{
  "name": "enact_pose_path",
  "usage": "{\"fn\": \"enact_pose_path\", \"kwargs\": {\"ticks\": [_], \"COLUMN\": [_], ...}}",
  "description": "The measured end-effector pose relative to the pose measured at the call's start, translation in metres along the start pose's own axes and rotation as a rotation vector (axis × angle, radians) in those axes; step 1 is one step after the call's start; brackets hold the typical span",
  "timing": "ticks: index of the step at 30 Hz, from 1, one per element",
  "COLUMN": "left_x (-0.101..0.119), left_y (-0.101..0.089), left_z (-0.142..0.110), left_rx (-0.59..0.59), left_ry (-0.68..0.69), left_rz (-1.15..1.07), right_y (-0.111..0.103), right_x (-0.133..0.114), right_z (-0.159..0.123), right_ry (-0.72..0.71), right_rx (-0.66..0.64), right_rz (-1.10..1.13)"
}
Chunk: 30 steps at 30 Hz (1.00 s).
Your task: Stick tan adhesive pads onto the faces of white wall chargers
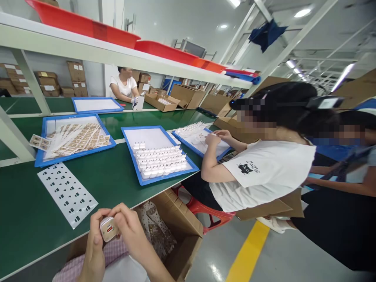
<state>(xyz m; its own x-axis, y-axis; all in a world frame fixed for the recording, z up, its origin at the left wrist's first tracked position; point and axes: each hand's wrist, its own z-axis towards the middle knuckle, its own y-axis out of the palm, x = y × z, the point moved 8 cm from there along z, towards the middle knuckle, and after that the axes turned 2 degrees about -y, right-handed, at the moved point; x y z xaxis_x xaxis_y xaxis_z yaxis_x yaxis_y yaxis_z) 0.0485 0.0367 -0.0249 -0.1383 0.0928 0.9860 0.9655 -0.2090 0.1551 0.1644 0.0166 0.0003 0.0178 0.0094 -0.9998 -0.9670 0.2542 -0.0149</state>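
Observation:
A small white USB wall charger [108,230] with a gold face and a red-lined port is held low, just off the near table edge. My left hand [95,237] is closed around its left side. My right hand [129,225] grips its right side and top edge with bent fingers. Near them on the table lies a white sticker sheet [67,196] with dark cut-out shapes. Farther back, a blue-rimmed tray [138,172] carries rows of white chargers, prongs up. Another blue tray [39,156] at left holds a loose pile of gold label strips [78,137].
Below the table edge stands an open cardboard box [176,211] with waste sticker sheets inside. A co-worker in a white shirt [258,172] sits at right by another tray [217,154]; a further person [125,84] works opposite. A shelf [117,51] with red bins [88,29] crosses overhead.

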Motion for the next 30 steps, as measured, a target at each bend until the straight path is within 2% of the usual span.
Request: {"fn": "enact_pose_path", "kwargs": {"ticks": [5, 9, 12, 14, 17, 19, 20, 23, 25, 28, 30], "left_x": [0.008, 0.019, 0.018, 0.015, 0.020, 0.023, 0.022, 0.017, 0.018, 0.025, 0.031], "left_y": [-0.004, -0.017, -0.025, -0.028, -0.029, -0.029, -0.029, -0.024, -0.014, 0.003, 0.011], "left_z": [-0.007, -0.010, -0.008, -0.006, -0.004, -0.004, -0.004, -0.002, -0.002, 0.000, 0.004], "left_rx": [-0.003, 0.042, 0.037, 0.020, 0.006, 0.019, 0.031, 0.022, -0.020, -0.018, 0.001], "left_ry": [-0.037, 0.003, 0.013, 0.017, 0.110, 0.165, 0.175, 0.191, 0.246, 0.328, 0.335], "left_rz": [-0.083, -0.075, -0.083, -0.096, -0.167, -0.209, -0.210, -0.114, -0.021, 0.113, 0.202], "right_y": [0.012, 0.019, 0.024, 0.025, 0.014, 0.012, 0.015, 0.033, 0.036, 0.028, 0.016], "right_x": [-0.022, -0.046, -0.048, -0.041, -0.014, 0.011, 0.022, 0.045, 0.052, 0.054, 0.048], "right_z": [-0.016, -0.026, -0.031, -0.031, -0.025, -0.024, -0.024, -0.028, -0.029, -0.025, -0.017], "right_ry": [-0.068, -0.287, -0.348, -0.309, -0.156, -0.027, 0.029, 0.139, 0.139, 0.138, 0.155], "right_rx": [-0.093, -0.168, -0.234, -0.244, -0.078, -0.009, -0.034, -0.220, -0.230, -0.100, -0.038], "right_rz": [-0.253, -0.284, -0.198, -0.051, 0.226, 0.310, 0.313, 0.346, 0.391, 0.494, 0.572]}}
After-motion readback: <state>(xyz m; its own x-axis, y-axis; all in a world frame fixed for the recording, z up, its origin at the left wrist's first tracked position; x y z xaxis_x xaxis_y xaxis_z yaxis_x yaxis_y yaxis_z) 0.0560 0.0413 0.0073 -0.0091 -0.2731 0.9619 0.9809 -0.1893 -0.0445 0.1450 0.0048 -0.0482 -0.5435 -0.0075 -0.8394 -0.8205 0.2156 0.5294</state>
